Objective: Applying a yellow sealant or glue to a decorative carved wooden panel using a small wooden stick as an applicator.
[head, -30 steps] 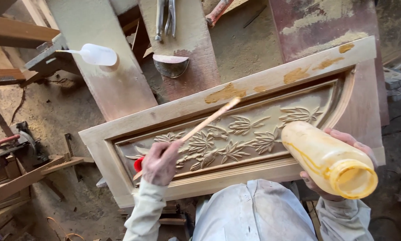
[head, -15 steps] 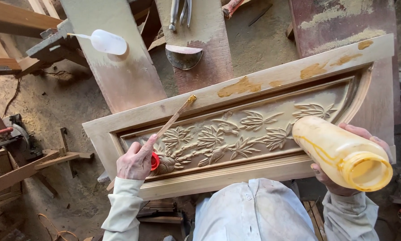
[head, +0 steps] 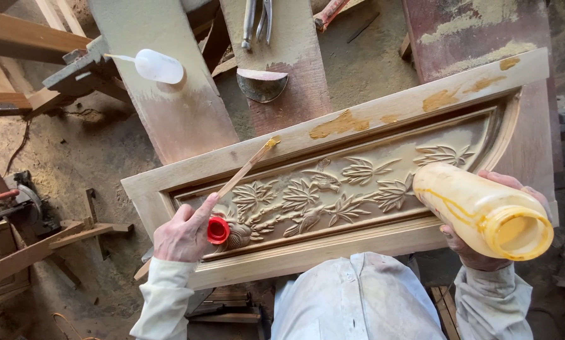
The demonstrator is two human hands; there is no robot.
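We are holding a thin wooden stick [head: 244, 169] over the carved wooden panel [head: 333, 189], its glue-tipped end near the upper frame. Our left hand [head: 183, 234] fingers are pinching it beside a red cap [head: 218, 230]; our right hand [head: 484, 249] is gripping a yellow glue bottle [head: 480, 211].

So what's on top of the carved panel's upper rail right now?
Yellowish paste patches lie on the carved panel; the stick tip touches its edge. The bottle hides part of the right end.

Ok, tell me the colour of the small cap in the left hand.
Bright red. The cap sits in the left hand, which also holds a thin wooden stick; the head view shows it.
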